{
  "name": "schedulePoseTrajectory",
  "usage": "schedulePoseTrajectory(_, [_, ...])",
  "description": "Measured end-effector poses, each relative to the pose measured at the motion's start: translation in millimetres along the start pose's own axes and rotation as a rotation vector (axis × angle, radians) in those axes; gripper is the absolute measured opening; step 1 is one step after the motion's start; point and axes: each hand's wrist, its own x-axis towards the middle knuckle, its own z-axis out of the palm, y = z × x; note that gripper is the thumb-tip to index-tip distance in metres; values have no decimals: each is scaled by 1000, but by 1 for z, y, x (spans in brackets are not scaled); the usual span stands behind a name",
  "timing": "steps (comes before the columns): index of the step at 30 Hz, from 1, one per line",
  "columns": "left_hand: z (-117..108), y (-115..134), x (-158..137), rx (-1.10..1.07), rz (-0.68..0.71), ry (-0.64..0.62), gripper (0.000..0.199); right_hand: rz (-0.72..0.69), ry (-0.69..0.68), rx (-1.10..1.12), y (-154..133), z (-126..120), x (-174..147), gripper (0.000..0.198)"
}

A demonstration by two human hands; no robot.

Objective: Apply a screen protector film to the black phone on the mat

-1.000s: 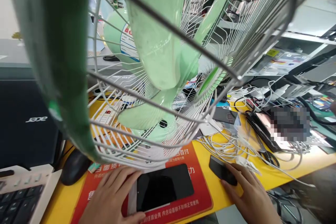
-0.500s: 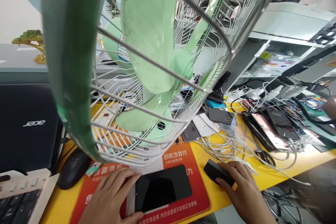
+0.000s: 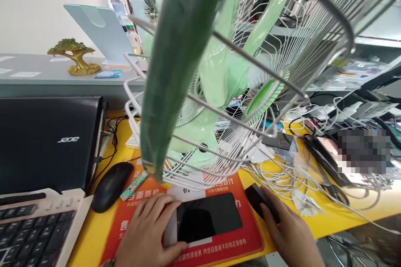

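Note:
A smartphone [image 3: 209, 217] with a dark screen lies flat on a red printed mat [image 3: 250, 240]. A pale strip shows along its left and lower edges. My left hand [image 3: 150, 231] holds the phone's left end, with fingertips at the upper corner and the thumb at the lower one. To the right of the mat, my right hand [image 3: 286, 225] grips a small black block [image 3: 258, 200] between thumb and fingers, down by the yellow tabletop. Its far end sticks out to the left; my fingers hide the rest.
A green fan [image 3: 219, 71] in a wire cage hangs over the middle, very near the camera. On the left are a black mouse [image 3: 112, 186], a keyboard [image 3: 40, 233] and an Acer laptop [image 3: 46, 146]. Tangled white cables [image 3: 275, 179] and several phones lie to the right.
The view has swung left, so the fan, hands and phone appear farther right. Both hands keep their holds. The black block has tilted slightly, its right end lower.

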Motion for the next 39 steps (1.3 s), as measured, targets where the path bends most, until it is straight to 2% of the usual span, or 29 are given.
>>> schedulePoseTrajectory(3, [-1, -3, 3, 29, 52, 60, 76, -73, 60, -121, 11, -4, 2, 39])
schedulePoseTrajectory(6, [0, -6, 5, 38, 75, 94, 75, -139, 138, -169, 24, -18, 6, 28])
schedulePoseTrajectory(8, [1, -7, 5, 31, 75, 101, 73, -134, 209, -139, 38, -31, 13, 21])
schedulePoseTrajectory(10, [1, -7, 6, 23, 81, 102, 71, -56, 238, -116, 60, -46, 26, 22])
schedulePoseTrajectory(12, [0, -6, 5, 22, 84, 102, 70, 73, 153, -119, 87, -58, 44, 32])
schedulePoseTrajectory(14, [-1, -6, 5, 27, 83, 110, 70, 142, -39, -92, 115, -66, 64, 43])
schedulePoseTrajectory(18, [-2, -5, 4, 31, 84, 128, 69, 105, -289, 20, 158, -66, 95, 59])
schedulePoseTrajectory(22, [-1, -5, 3, 19, 49, 98, 69, 81, -434, 89, 176, -58, 107, 70])
schedulePoseTrajectory(27, [-1, -3, 5, 2, 6, 82, 66, 60, -422, 113, 181, -56, 110, 68])
schedulePoseTrajectory(30, [-2, -3, 6, 7, 16, 79, 63, 70, -353, 100, 174, -68, 108, 65])
schedulePoseTrajectory(33, [-3, -3, 7, 10, 35, 88, 61, 133, -259, 154, 153, -85, 98, 62])
schedulePoseTrajectory(35, [-5, -3, 8, 10, 49, 102, 57, 215, -236, 329, 132, -93, 87, 59])
schedulePoseTrajectory(39, [-6, -3, 8, 3, 49, 117, 54, 329, -318, 935, 86, -96, 66, 63])
